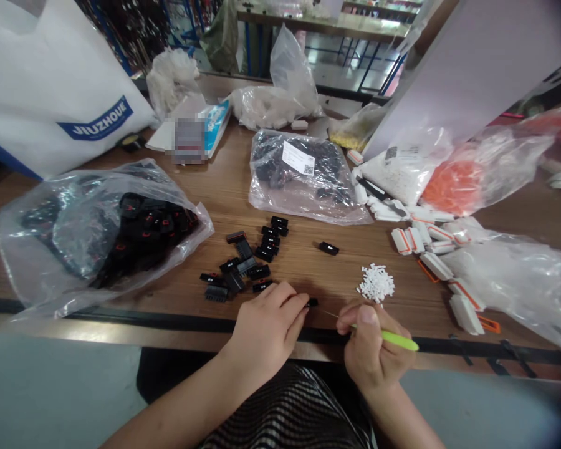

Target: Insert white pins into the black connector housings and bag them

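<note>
My left hand (267, 329) is closed on a small black connector (311, 302) at the table's front edge; only the connector's tip shows past my fingers. My right hand (373, 349) grips a green-handled pick tool (399, 340), its thin metal tip pointing left toward the connector. A heap of loose black connectors (247, 262) lies just behind my left hand. A small pile of tiny white plastic pieces (376, 283) sits right behind my right hand. One single black connector (328, 248) lies apart in the middle.
An open clear bag of black parts with red marks (98, 240) lies at left. A sealed bag of black parts (303, 178) is at centre back. White-and-orange connectors (437, 249) and clear bags (518, 280) crowd the right. A white bag (51, 87) stands far left.
</note>
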The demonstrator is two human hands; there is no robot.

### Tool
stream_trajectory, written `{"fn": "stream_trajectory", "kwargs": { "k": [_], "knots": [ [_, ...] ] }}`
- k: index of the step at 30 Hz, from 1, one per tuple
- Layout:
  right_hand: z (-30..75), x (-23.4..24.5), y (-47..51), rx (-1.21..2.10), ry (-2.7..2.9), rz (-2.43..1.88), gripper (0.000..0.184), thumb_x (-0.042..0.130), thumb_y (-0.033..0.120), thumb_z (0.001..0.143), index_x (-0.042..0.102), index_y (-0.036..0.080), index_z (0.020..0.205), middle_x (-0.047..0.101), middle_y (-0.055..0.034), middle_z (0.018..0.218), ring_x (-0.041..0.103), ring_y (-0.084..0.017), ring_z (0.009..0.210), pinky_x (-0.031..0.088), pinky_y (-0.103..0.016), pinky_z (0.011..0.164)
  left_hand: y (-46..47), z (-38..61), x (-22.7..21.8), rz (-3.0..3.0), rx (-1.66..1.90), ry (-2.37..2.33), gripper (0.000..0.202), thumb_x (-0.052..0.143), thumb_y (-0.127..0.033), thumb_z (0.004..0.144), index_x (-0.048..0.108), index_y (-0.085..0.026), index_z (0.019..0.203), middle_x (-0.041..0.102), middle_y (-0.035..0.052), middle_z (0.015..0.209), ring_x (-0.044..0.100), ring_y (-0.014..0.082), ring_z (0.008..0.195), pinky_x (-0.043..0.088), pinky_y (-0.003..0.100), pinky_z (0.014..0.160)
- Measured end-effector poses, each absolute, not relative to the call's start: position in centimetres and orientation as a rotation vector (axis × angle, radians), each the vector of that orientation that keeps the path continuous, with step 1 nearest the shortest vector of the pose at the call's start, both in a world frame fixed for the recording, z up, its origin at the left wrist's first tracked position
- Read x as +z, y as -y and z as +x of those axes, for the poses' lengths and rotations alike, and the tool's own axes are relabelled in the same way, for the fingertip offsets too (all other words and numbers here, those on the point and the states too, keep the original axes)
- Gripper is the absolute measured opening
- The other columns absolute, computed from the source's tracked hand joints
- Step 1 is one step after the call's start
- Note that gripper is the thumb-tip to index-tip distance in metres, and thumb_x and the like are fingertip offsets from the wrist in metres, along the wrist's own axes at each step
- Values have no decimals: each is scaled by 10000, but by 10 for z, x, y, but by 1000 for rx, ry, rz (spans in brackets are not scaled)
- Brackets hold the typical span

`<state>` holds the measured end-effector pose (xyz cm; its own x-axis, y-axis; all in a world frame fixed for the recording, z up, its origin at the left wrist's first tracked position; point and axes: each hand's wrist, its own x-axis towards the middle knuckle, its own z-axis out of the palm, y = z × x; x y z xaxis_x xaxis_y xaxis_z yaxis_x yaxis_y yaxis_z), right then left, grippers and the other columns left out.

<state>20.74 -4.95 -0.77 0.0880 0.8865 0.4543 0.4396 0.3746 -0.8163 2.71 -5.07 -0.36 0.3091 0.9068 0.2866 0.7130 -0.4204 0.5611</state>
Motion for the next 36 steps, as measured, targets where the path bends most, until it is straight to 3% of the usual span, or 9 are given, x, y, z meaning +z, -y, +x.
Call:
{"fn": "stream_trajectory", "kwargs": {
  "k": [7,10,14,19,23,27,30,36],
  "knots": [
    [202,-6,48,549,1224,-1077,410,428,269,991,595,196,624,541,-6,503,535,-143,486,405,-295,462,52,-14,15,2387,506,-1932,177,543,-195,961,693,-208,1055,650,40,948,643,205,779,468,276,519],
    [199,-5,48,560,1139,-980,392,440,238,979,608,195,627,540,-6,498,517,-138,470,383,-299,451,43,-26,20,2377,514,-1932,189,598,-232,926,683,-231,1095,650,30,1008,647,203,805,491,287,570],
    [196,-2,49,561,1071,-905,367,452,222,965,620,195,639,535,0,498,505,-137,458,377,-306,456,9,-13,35,2457,588,-1719,204,590,-198,935,666,-236,1121,659,28,1092,640,213,977,528,311,742],
    [196,-3,47,563,1055,-879,363,461,225,964,626,185,643,538,2,503,489,-127,446,354,-305,456,-49,32,46,2620,428,-1458,242,653,-154,893,659,-209,1128,657,60,1146,597,248,1063,518,300,743],
    [198,-7,46,528,1075,-876,379,461,239,969,613,189,625,521,7,484,484,-126,437,359,-304,454,-68,57,35,2669,256,-1334,232,653,-166,895,665,-177,1127,660,98,1094,602,271,1005,512,309,696],
    [199,-7,46,533,1077,-888,379,452,243,970,613,195,630,524,6,485,480,-127,429,363,-308,449,-46,60,30,2683,118,-1276,180,596,-27,856,685,-133,971,658,94,941,637,255,869,508,312,640],
    [197,-6,47,498,1051,-868,358,460,232,957,616,193,637,530,5,497,483,-132,426,356,-301,429,-14,49,30,2580,137,-1310,129,594,-40,868,678,-139,869,637,66,863,658,225,767,528,312,626],
    [200,-5,47,535,1147,-938,381,439,240,983,603,197,642,541,6,508,498,-126,450,377,-296,461,37,22,14,2205,531,-1342,210,543,-121,954,679,-187,1099,650,47,987,678,189,845,575,342,794]
  ]
}}
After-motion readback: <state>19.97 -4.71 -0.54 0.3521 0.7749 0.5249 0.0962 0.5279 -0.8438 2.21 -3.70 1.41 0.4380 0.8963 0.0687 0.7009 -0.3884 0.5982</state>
